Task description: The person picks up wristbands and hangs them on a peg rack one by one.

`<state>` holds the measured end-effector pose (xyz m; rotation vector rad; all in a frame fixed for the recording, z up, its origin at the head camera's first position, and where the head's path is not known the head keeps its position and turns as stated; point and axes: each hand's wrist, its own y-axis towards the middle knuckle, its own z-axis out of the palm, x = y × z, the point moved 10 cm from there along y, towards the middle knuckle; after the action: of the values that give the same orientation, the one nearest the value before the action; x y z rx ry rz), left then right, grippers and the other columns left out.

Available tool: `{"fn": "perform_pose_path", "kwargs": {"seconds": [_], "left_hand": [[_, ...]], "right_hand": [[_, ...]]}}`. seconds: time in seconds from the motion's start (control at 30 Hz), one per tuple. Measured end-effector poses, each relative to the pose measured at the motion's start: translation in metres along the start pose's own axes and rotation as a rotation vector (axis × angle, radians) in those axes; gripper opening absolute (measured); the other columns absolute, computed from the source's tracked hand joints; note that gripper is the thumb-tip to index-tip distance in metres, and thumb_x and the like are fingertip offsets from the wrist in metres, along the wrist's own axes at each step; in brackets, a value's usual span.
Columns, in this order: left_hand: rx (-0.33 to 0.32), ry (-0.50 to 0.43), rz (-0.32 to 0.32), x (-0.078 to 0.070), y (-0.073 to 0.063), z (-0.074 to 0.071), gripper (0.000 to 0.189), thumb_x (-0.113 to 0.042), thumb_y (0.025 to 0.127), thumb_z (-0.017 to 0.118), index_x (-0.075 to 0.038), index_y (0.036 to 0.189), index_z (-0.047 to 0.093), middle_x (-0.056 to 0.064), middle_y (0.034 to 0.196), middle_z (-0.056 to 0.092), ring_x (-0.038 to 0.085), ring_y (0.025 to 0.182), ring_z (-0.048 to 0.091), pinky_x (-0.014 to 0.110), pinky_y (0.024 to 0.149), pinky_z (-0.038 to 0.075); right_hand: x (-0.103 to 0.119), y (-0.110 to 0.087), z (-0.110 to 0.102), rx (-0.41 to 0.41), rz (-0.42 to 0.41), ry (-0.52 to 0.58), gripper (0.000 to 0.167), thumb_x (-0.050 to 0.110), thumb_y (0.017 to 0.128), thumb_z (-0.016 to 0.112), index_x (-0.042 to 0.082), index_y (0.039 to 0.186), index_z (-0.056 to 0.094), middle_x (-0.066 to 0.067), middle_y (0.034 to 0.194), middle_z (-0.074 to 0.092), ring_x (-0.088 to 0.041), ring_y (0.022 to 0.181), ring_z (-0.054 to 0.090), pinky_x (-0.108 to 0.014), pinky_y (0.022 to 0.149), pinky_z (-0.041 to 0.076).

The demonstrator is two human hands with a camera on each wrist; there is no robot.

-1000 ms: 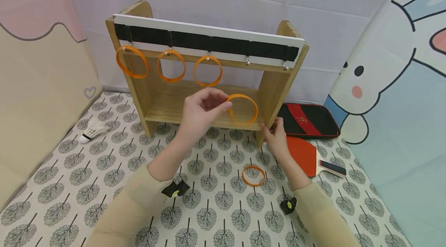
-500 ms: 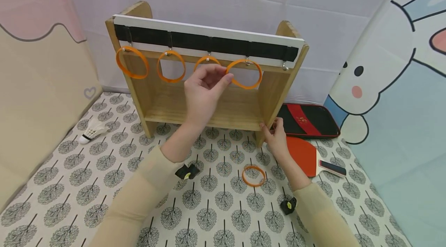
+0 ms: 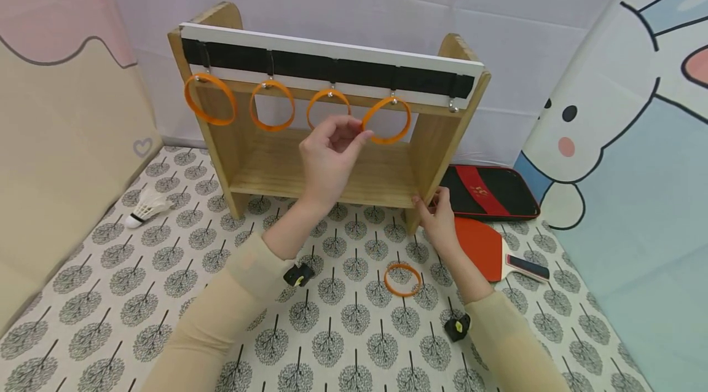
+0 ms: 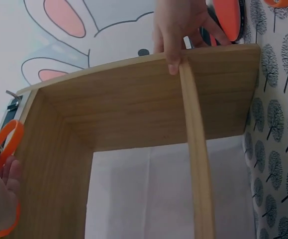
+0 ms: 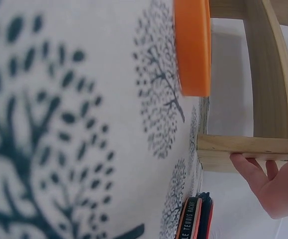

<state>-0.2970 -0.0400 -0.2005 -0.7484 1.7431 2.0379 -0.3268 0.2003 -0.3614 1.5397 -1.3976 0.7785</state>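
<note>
Ring [image 3: 388, 142] up at the fourth hook [image 3: 394, 95] from the left, its top meeting the metal; whether the hook bears any weight, I can't tell! The left hand [image 3: 327, 161] has it by the left edge, fingers [image 3: 361, 141] closed in a neat pinch with the thumb. Lower right, the right hand [image 3: 439, 223] grips the shelf [image 3: 282, 174], bent round the side panel's edge beside the bottom board. Three more rings [image 3: 272, 129] hang to the left, one per hook, the third partly behind the left hand. Far right end, the fifth hook [image 3: 453, 105]. On the desk [image 3: 99, 318], between the forearms, a loose ring [image 3: 403, 295] lies flat. Off right, the bat [image 3: 478, 247] shows red, just in front of the case [image 3: 511, 194]; far left, a shuttlecock [image 3: 150, 206] on its side.
</note>
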Motion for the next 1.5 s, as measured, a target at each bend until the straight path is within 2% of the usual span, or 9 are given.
{"fn": "perform_pose_path", "kwargs": {"seconds": [0.17,0.33,0.47,0.6,0.87,1.07,1.17,1.37,1.5], "left_hand": [[0.008,0.022,0.024,-0.005,-0.002,-0.001,0.022,-0.009,0.079,0.075,0.002,0.094,0.064,0.012,0.086,0.069,0.016,0.074,0.066,0.026,0.066,0.057],[-0.015,0.060,0.073,-0.016,-0.002,-0.012,0.023,-0.009,0.079,0.076,0.001,0.096,0.066,0.011,0.090,0.070,0.015,0.076,0.066,0.025,0.067,0.056],[-0.006,0.023,0.056,-0.022,-0.008,-0.019,0.022,-0.007,0.078,0.076,0.002,0.096,0.066,0.011,0.091,0.070,0.016,0.078,0.066,0.027,0.069,0.057],[0.059,-0.019,0.021,-0.026,-0.016,-0.019,0.022,-0.004,0.078,0.075,0.003,0.097,0.065,0.012,0.093,0.069,0.017,0.081,0.066,0.029,0.071,0.057],[0.309,0.068,-0.154,-0.019,-0.046,-0.006,0.029,-0.010,0.078,0.077,-0.006,0.104,0.066,0.003,0.096,0.068,0.012,0.081,0.064,0.026,0.072,0.055],[0.513,0.170,-0.226,-0.008,-0.072,0.009,0.037,-0.016,0.076,0.079,-0.012,0.110,0.064,-0.004,0.105,0.067,0.012,0.090,0.062,0.027,0.075,0.055],[0.607,0.232,-0.260,0.001,-0.089,0.017,0.040,-0.021,0.076,0.079,-0.015,0.112,0.064,-0.007,0.106,0.066,0.009,0.089,0.060,0.026,0.075,0.053],[0.839,0.284,-0.324,0.026,-0.128,0.038,0.048,-0.027,0.076,0.078,-0.021,0.120,0.060,-0.011,0.120,0.060,0.008,0.112,0.053,0.032,0.095,0.047],[1.015,0.349,-0.324,0.042,-0.153,0.052,0.054,-0.033,0.077,0.077,-0.024,0.126,0.056,-0.010,0.131,0.054,0.013,0.126,0.045,0.040,0.106,0.038]], "right_hand": [[0.000,0.000,0.000,0.000,0.009,-0.003,0.040,0.016,0.096,0.053,-0.001,0.125,0.031,-0.024,0.117,0.049,-0.037,0.094,0.057,-0.053,0.075,0.055],[-0.002,0.000,-0.001,0.001,0.016,-0.001,0.041,0.017,0.097,0.053,-0.001,0.126,0.031,-0.024,0.118,0.049,-0.037,0.096,0.057,-0.053,0.076,0.055],[-0.002,0.000,-0.001,0.002,0.013,-0.005,0.041,0.017,0.097,0.052,-0.001,0.127,0.030,-0.024,0.119,0.048,-0.038,0.097,0.057,-0.054,0.077,0.055],[-0.003,-0.001,-0.002,0.003,0.013,-0.001,0.041,0.017,0.097,0.052,0.000,0.127,0.030,-0.024,0.119,0.048,-0.039,0.096,0.056,-0.055,0.077,0.054],[-0.002,-0.001,0.001,0.018,0.024,-0.009,0.041,0.018,0.097,0.052,0.001,0.127,0.030,-0.023,0.122,0.049,-0.037,0.097,0.057,-0.050,0.076,0.056],[-0.016,0.008,0.000,-0.017,0.003,-0.047,0.042,0.019,0.096,0.054,0.001,0.126,0.033,-0.023,0.119,0.053,-0.036,0.091,0.059,-0.026,0.062,0.054],[-0.030,0.014,0.000,-0.027,0.001,-0.061,0.043,0.024,0.096,0.055,0.004,0.127,0.034,-0.020,0.119,0.054,-0.032,0.089,0.059,-0.020,0.060,0.051],[-0.036,0.016,0.000,-0.042,-0.017,-0.068,0.042,0.027,0.095,0.056,0.007,0.126,0.035,-0.016,0.116,0.055,-0.026,0.086,0.059,-0.024,0.060,0.054],[-0.030,0.014,-0.002,-0.041,-0.019,-0.071,0.040,0.025,0.095,0.055,0.007,0.125,0.035,-0.016,0.114,0.054,-0.025,0.085,0.058,-0.023,0.060,0.053]]}}
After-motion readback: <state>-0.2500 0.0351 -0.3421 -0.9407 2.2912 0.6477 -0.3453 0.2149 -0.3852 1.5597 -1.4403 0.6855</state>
